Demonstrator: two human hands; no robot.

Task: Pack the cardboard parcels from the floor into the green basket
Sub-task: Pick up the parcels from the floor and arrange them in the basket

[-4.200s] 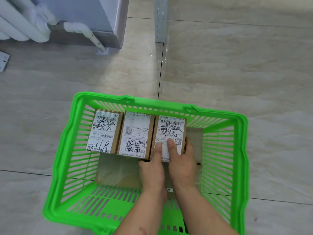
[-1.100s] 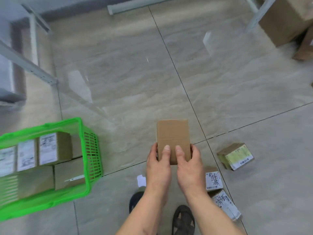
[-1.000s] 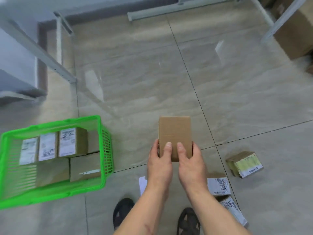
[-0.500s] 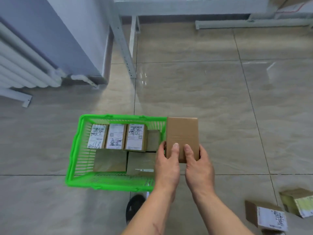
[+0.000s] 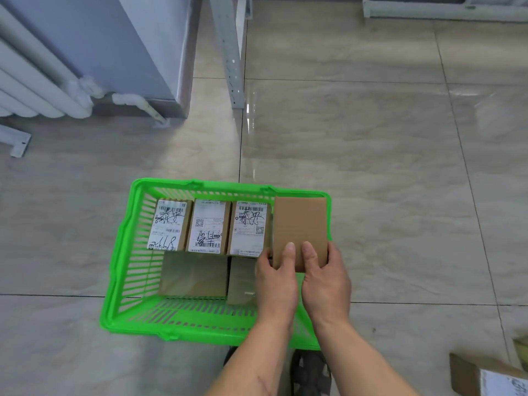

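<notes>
Now left hand (image 5: pixel 276 277) and right hand (image 5: pixel 325 277) together clasp plain parcel (image 5: pixel 299 227) above green basket's (image 5: pixel 123 270) right end.

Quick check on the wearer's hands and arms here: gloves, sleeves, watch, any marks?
Both hands are bare: no gloves, rings or watch on the left hand or the right hand. Both forearms are bare as far as the frame shows, with no sleeve in view. The left forearm carries a thin line-shaped mark, like a scratch or scar. Fingernails are short and unpainted.
</notes>
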